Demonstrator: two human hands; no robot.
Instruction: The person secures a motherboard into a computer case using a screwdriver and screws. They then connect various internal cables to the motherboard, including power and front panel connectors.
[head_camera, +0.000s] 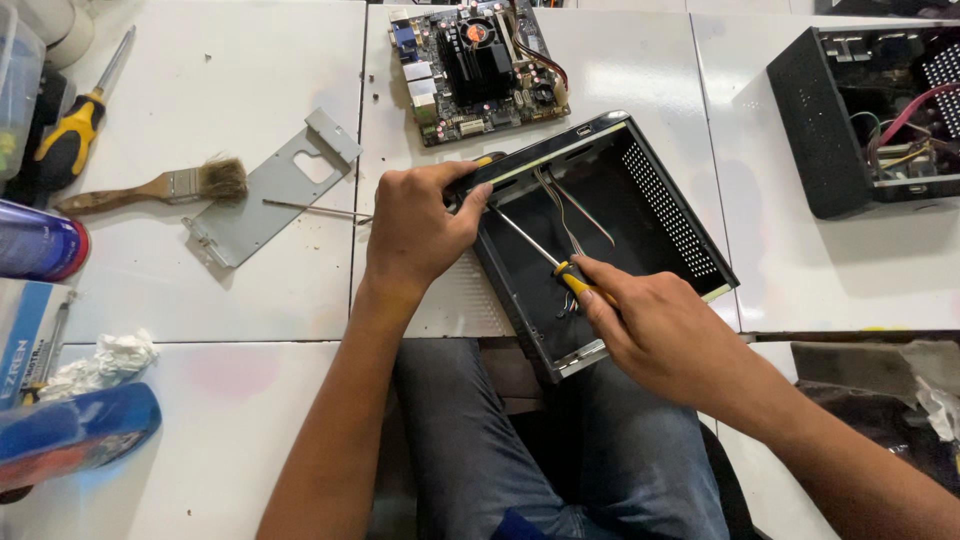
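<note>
An open black metal computer case (672, 225) lies tilted at the table's near edge, with thin wires inside. My left hand (418, 222) grips the case's upper left corner. My right hand (655, 325) holds a screwdriver (545, 258) with a yellow-and-black handle. Its metal shaft points up-left into the case, toward the corner under my left hand.
A green circuit board (480, 62) with a fan lies beyond the case. A grey metal bracket (270, 190), a paintbrush (160, 187) and a second screwdriver (75, 125) lie to the left. Spray cans (40, 243) sit at the far left. Another open black case (868, 115) stands at the right.
</note>
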